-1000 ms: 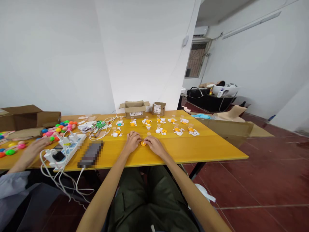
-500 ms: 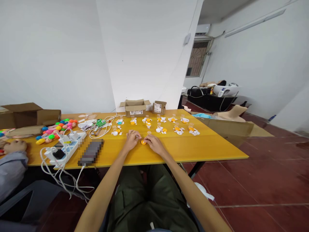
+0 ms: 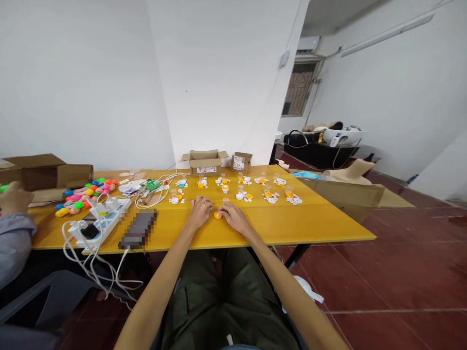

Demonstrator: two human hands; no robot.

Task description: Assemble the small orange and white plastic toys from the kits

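Note:
Both my hands rest on the yellow table (image 3: pixel 292 226) in front of me. My left hand (image 3: pixel 199 212) and my right hand (image 3: pixel 233 216) have curled fingers that meet around a small orange round piece (image 3: pixel 218 215) lying on the tabletop. Whether the left hand grips anything itself is too small to tell. Beyond my hands lie several small groups of white and orange parts (image 3: pixel 243 195) in rows.
Two small open cardboard boxes (image 3: pixel 204 163) stand at the table's far edge. A white power strip with cables (image 3: pixel 102 218) and a blurred dark device (image 3: pixel 137 229) lie left. Coloured balls (image 3: pixel 85 194) and a large box (image 3: pixel 44 170) are further left, near another person's hand (image 3: pixel 12 197).
My hands have stayed at the orange piece with small finger shifts. The person on the left has drawn their hand back from the power strip and raised it.

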